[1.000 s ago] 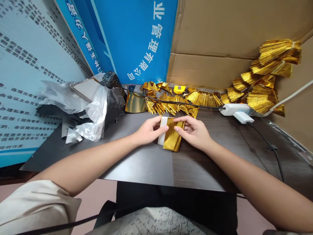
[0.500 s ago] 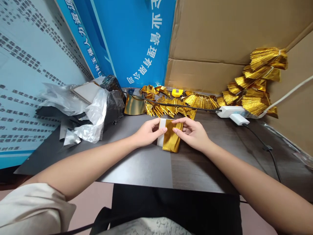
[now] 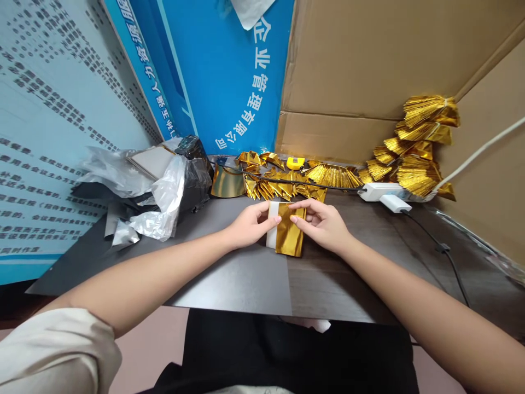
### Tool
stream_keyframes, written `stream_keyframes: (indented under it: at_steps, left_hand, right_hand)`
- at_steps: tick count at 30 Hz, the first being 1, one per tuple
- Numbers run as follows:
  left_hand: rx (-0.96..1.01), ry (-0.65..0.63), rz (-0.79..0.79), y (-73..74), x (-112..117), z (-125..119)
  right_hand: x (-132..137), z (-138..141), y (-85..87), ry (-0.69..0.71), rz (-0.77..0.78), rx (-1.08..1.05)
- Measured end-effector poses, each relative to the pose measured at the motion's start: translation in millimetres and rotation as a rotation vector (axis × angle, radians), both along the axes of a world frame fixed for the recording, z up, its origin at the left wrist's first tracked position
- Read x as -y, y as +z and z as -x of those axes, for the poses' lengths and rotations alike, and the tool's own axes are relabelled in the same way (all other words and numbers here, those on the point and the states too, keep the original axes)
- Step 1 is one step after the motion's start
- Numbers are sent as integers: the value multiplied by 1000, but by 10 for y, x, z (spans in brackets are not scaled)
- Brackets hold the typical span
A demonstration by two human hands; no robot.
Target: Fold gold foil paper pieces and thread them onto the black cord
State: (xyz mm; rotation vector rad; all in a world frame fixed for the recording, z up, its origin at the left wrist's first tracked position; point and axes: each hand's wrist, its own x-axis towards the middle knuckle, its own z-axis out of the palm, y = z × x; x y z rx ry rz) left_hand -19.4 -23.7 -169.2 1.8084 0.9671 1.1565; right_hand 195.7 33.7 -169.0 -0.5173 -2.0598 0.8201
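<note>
Both my hands on one item, a gold foil piece (image 3: 290, 235), mid-surface in front of me. White strip (image 3: 272, 232) shows along its left side. Left grip (image 3: 248, 225) clamped on that side: thumb over the white strip, tip at the gold edge, index at the upper edge, other fingers mostly hidden. Right grip (image 3: 328, 225) closed on the upper right part: thumb tip on the gold face, index tip just above it near the top edge, remaining fingers curled at the right edge. Thumbs near each other, apart. Can't tell if the foil's lower end rests on the surface (image 3: 238, 279).

Behind my hands: row of folded gold pieces (image 3: 283, 189), yellow tape measure (image 3: 295, 163) just beyond them, pleated gold fan (image 3: 333, 176) to its right, curved gold sheet (image 3: 227, 183) at the row's left end. Black cable (image 3: 266, 179) runs across the row to a white power strip (image 3: 373, 191); white plug (image 3: 396, 204) at its near side. Gold foil bundles (image 3: 422, 175) piled behind the strip, against cardboard (image 3: 344, 60). White cable (image 3: 488, 146) comes in from the right.

Far left on the surface: crumpled clear plastic (image 3: 162, 216), dark wrapping around it, pale flat box (image 3: 151, 160) on top. Blue printed panel (image 3: 229, 71) stands at the back, left of the cardboard.
</note>
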Motion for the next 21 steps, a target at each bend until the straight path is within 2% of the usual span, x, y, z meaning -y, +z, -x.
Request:
stream_keyframes:
  at_steps: [13, 19, 21]
  left_hand:
    - [11, -17, 15, -13, -22, -5]
    - [10, 7, 42, -13, -18, 0]
    - [13, 22, 51, -11, -16, 6]
  right_hand:
    - [-52, -11, -20, 8, 47, 18]
    - [-71, 26, -110, 2, 15, 44]
    - [-74, 26, -72, -6, -11, 55]
